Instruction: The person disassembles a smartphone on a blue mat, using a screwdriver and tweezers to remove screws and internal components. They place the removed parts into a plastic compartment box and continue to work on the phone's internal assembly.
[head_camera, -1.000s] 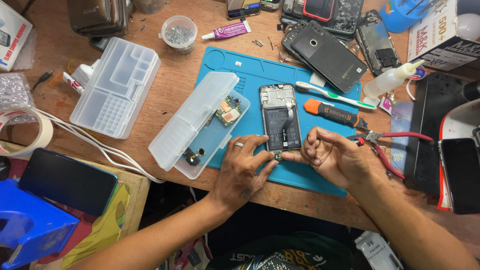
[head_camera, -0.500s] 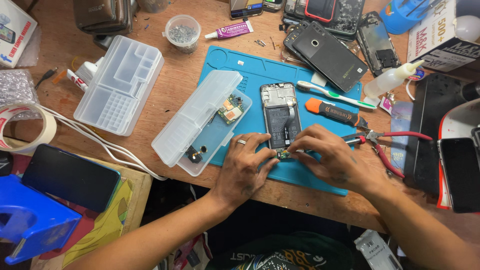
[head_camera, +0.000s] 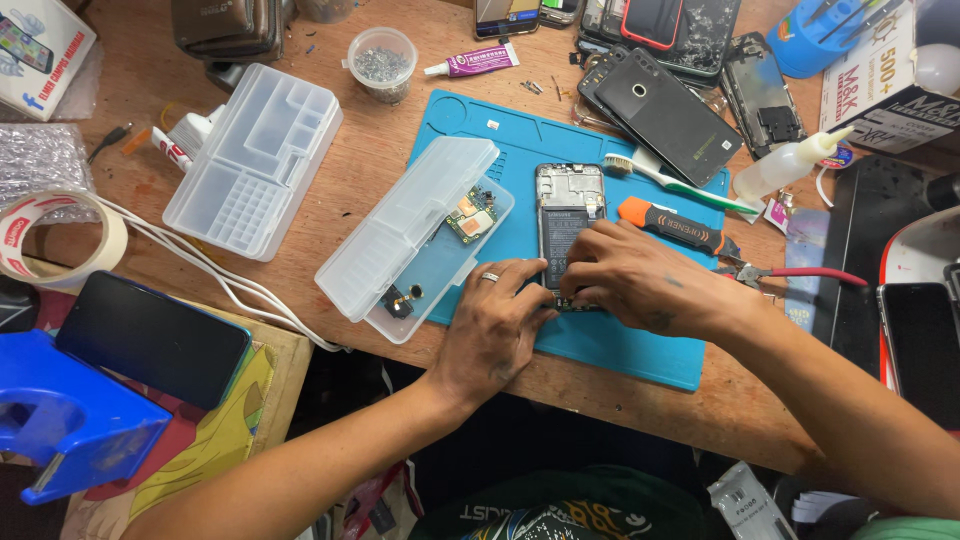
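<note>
Blue matting (head_camera: 620, 340) on the bench carries the opened phone (head_camera: 568, 215), its long axis running straight away from us. Our left hand (head_camera: 495, 335) pins the phone's near left corner, fingers curled against it. Our right hand (head_camera: 635, 280), the nearer one, covers the near end, fingertips pinched together on something we cannot make out.

The hands (head_camera: 570, 300) hide the lower end of the opened phone (head_camera: 568, 215).

Bare mat (head_camera: 640, 345) below; screwdriver (head_camera: 668, 225) right.
</note>
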